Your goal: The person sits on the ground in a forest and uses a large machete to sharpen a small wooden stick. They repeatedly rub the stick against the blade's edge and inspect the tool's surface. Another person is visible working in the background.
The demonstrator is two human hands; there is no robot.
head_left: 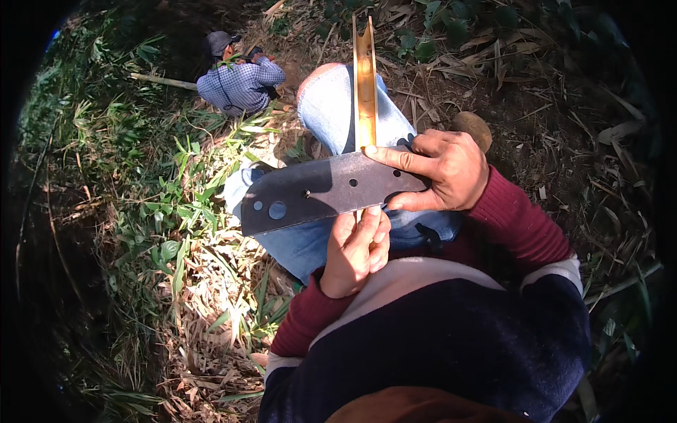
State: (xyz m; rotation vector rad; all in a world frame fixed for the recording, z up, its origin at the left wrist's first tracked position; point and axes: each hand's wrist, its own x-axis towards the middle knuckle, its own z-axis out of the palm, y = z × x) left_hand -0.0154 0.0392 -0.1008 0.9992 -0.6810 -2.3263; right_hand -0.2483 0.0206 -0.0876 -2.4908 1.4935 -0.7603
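Note:
A split length of bamboo (364, 84), its hollow golden side showing, points away from me over my raised knee. Across it lies a broad, dark metal blade (317, 180) with several round holes. My right hand (448, 169) is closed on the blade's right end, thumb and forefinger spread along its face. Below the blade's near edge, my left hand (357, 247) pinches the near end of the split bamboo, of which only a sliver shows there. The blade hides the bamboo's middle stretch.
My jeans-clad legs (328, 106) are bent beneath the work. A rounded brown thing (471, 130) sits beyond my right hand; its kind is unclear. At the far left another person in a checked shirt (240, 84) crouches near a pole (162, 81). Dry leaves and green plants cover the ground.

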